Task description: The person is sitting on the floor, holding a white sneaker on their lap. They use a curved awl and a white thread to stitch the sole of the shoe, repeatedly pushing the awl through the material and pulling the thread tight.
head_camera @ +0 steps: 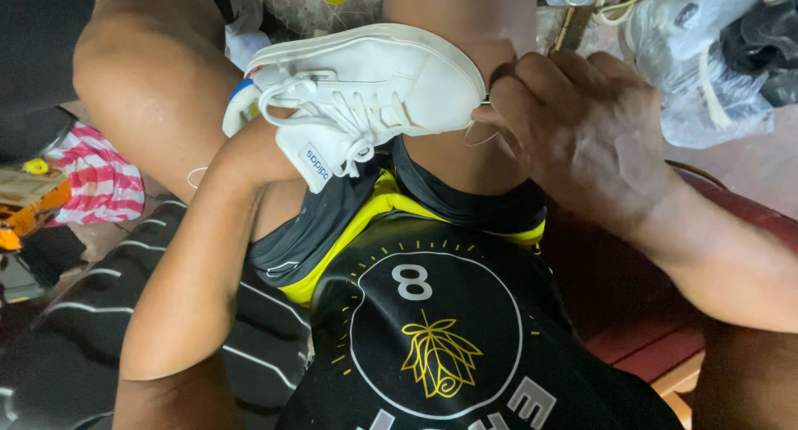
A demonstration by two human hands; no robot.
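Right hand (582, 127) pinches thin thread at smooth white leather sneaker (374, 89) toe; left hand hidden inside

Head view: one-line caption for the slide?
Right hand pulls thread at a white sneaker's toe; left hand hidden inside the shoe.

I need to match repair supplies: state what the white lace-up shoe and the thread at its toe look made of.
White lace-up shoe: smooth, matte upper, probably leather or synthetic; flat woven laces, rubbery sole rim. Thin pale thread: fine loop at the toe beside the right hand; fibre unclear.

dim floor (748, 168) strewn with plastic bags (706, 73), striped cloth (100, 181), red seat (640, 314).
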